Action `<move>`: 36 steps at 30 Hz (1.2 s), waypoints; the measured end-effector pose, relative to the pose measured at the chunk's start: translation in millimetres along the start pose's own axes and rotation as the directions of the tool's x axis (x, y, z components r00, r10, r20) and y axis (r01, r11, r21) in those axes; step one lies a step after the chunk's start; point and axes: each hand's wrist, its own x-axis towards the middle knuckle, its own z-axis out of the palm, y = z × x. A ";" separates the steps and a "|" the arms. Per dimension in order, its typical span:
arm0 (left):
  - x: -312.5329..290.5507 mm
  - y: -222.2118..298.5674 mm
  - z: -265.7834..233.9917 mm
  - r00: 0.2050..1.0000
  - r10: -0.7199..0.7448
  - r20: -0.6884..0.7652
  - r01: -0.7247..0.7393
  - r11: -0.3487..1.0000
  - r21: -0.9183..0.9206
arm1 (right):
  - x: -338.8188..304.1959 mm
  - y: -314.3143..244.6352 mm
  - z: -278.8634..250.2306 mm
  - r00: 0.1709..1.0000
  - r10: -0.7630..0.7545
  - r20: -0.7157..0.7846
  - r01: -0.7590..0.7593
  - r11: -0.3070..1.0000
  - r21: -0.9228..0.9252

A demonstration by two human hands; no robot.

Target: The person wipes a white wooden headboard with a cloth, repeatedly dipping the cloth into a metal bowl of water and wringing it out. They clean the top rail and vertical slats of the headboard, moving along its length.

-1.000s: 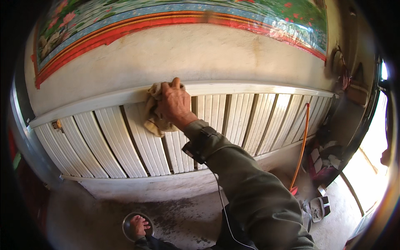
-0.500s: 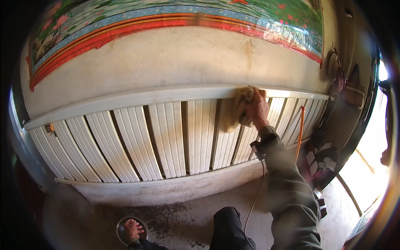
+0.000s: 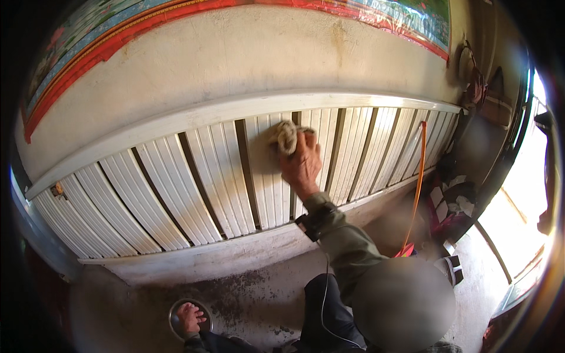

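Note:
A rag (image 3: 286,138), beige and bunched up, is pressed against the white slatted panel (image 3: 213,170) in front of me. My right hand (image 3: 303,165) grips it on one of the middle slats, below the top rail (image 3: 194,116). A dark band with a thin cable sits on my right wrist. At the lower left, my left hand (image 3: 191,318) is over a round metal basin (image 3: 173,318) on the floor. Its fingers look loosely spread, with nothing visible in them. What the basin holds is hard to make out.
An orange stick (image 3: 422,159) leans on the panel's right part, its red end (image 3: 405,250) low. Bags (image 3: 497,110) hang on the right, beside a bright doorway (image 3: 518,194). A red-bordered picture (image 3: 406,38) covers the upper wall. Dark wet spots mark the floor (image 3: 253,306).
My right hand has brought the rag left and down, from the top rail onto a middle slat. The view has shifted slightly. My left hand stays over the basin.

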 end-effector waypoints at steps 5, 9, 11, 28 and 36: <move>1.7 -2.8 -7.5 0.999 0.011 0.034 -0.014 0.998 0.064 | -94.4 19.6 25.4 0.994 0.077 0.081 -0.078 0.997 0.014; 7.7 -3.2 -12.7 0.998 -0.065 -0.027 0.065 0.998 0.002 | -175.6 47.4 47.4 0.955 0.252 0.155 -0.266 0.961 0.077; 11.1 -3.2 -12.3 0.997 -0.081 0.010 0.081 0.996 0.036 | -205.7 53.8 55.8 0.847 0.451 0.280 -0.477 0.878 0.027; -14.3 14.4 3.8 0.997 0.054 0.054 -0.056 0.998 0.041 | -3.1 -51.2 30.8 0.975 -0.173 -0.137 0.190 0.974 0.123; -12.2 8.3 -12.6 1.000 0.001 -0.027 0.000 1.000 0.018 | -211.6 11.2 83.6 0.968 0.171 0.182 -0.194 0.974 0.114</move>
